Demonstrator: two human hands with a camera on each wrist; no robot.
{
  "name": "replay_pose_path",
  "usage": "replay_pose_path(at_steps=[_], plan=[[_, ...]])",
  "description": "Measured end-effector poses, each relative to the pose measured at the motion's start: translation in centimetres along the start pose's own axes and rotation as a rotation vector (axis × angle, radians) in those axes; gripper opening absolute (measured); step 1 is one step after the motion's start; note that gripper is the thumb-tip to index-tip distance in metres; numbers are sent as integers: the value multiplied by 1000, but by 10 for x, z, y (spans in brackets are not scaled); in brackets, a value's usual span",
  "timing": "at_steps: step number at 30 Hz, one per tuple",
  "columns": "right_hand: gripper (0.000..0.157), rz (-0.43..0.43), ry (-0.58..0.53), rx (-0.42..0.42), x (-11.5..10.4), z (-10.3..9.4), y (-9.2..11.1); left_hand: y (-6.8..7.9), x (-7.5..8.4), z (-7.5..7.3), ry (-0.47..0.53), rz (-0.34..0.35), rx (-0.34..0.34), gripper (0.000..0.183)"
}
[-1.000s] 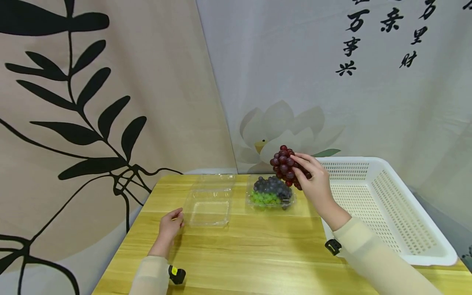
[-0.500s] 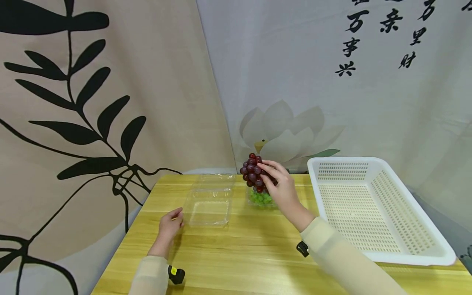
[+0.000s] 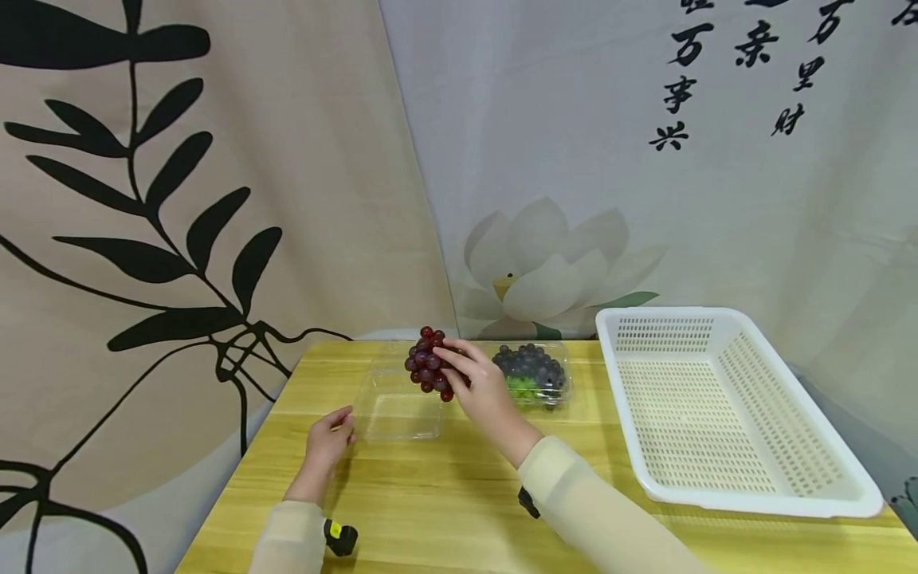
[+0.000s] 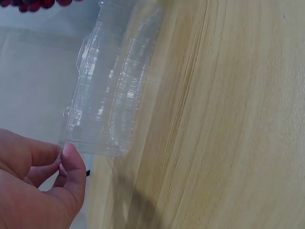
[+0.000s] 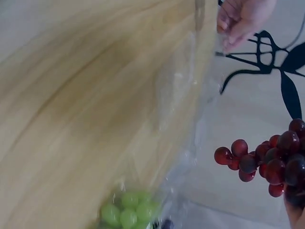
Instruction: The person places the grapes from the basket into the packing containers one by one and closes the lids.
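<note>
My right hand (image 3: pixel 484 391) grips a bunch of dark red grapes (image 3: pixel 429 363) and holds it above the open clear plastic box (image 3: pixel 399 414). The red bunch also fills the right side of the right wrist view, its grapes (image 5: pixel 276 162) hanging free. With thumb and fingertips my left hand (image 4: pixel 43 179) pinches the near left rim of that clear box (image 4: pixel 102 95), which stands on the table. A second clear box (image 3: pixel 568 383) to the right holds black grapes (image 3: pixel 531 365) and green grapes (image 3: pixel 522 388); my right hand partly hides it.
A large white plastic basket (image 3: pixel 631 430) with slotted walls stands at the right of the wooden table (image 3: pixel 430 510). Behind the table hangs a cloth backdrop (image 3: pixel 323 199) with printed leaves, a lotus and black characters.
My right hand has carried the red grapes leftward, from beside the white basket, past the filled box, to above the open box. The left hand has stayed at the box's rim.
</note>
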State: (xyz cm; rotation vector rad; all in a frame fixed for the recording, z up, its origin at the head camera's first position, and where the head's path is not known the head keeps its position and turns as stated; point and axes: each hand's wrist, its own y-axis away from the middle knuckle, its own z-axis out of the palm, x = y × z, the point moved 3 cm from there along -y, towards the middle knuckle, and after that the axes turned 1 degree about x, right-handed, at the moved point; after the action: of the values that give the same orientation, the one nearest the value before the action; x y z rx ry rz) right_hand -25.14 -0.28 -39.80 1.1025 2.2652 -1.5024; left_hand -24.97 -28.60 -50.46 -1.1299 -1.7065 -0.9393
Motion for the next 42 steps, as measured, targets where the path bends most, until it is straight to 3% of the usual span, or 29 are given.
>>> replay_pose_path(at_steps=[10, 19, 35, 42], plan=[[34, -45, 71, -51, -11, 40, 4, 1, 0, -1, -29, 22, 13, 37], [35, -144, 181, -51, -13, 69, 14, 2, 0, -2, -48, 35, 1, 38], [44, -334, 502, -256, -17, 96, 28, 4, 2, -6, -40, 18, 22, 38], [46, -286, 565, -354, -8, 100, 37, 5, 2, -2, -13, 29, 33, 36]])
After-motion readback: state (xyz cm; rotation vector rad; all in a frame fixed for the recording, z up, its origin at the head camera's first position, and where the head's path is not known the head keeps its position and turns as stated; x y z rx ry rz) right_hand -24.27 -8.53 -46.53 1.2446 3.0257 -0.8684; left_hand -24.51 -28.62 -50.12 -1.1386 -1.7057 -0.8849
